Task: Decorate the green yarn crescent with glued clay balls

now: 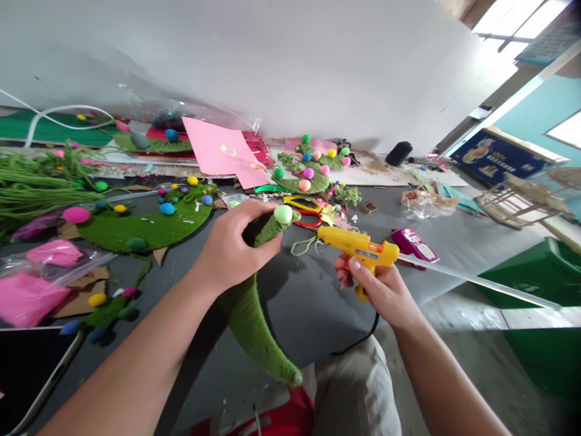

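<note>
My left hand [240, 242] is closed around the upper end of a crescent wrapped in green yarn [256, 327], which hangs down past the table's near edge. A pale green pom-pom [283, 214] sits at the crescent's top tip, beside my thumb and fingers. In my right hand [374, 281] is a yellow hot glue gun [345, 241], gripped by its handle with the nozzle pointing left toward the pom-pom, apart from it. A long clear glue stick [476, 280] sticks out of the gun's back, and a black cord [363, 342] drops from its handle.
Green crescents with coloured pom-poms [149, 227] lie left and at the back [313, 172]. Red-handled scissors [309, 217] and yellow-handled pliers lie behind my hands. Green yarn [40, 181] and pink bags [34, 297] are at left, a purple box [415, 247] at right. A green bin [540, 272] stands beyond the table.
</note>
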The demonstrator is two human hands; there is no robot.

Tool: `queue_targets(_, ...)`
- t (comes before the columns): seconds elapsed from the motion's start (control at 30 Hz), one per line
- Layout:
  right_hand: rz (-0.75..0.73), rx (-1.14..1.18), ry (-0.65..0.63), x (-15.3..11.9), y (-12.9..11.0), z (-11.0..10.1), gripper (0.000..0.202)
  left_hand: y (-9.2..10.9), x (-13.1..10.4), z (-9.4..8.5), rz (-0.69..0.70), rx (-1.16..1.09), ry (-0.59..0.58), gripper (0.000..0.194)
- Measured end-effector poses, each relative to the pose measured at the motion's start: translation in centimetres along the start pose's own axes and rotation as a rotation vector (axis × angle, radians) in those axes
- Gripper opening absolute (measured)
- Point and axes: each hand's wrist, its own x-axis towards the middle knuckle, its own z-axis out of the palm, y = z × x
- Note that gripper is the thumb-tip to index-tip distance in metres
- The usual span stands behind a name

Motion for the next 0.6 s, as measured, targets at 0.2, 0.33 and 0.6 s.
queue_targets(0.2, 0.082, -0.200, 0.182, -1.0, 3.2, -6.2, 0.051, -0.5, -0.1, 0.4, -0.045, 0.017, -0.160, 0.033)
queue_targets(0.33, 0.063, -0.421, 0.261, -2.0, 6.1, -11.6, 0.047, -0.8, -0.1, 0.5, -0.036, 0.067, -0.313, 0.037)
queue_targets(0.6, 0.014, -0.609, 0.335, 0.6, 6.2, -12.2, 0.039, -1.5, -0.1, 0.6, -0.048, 0.215, -0.399, 0.040)
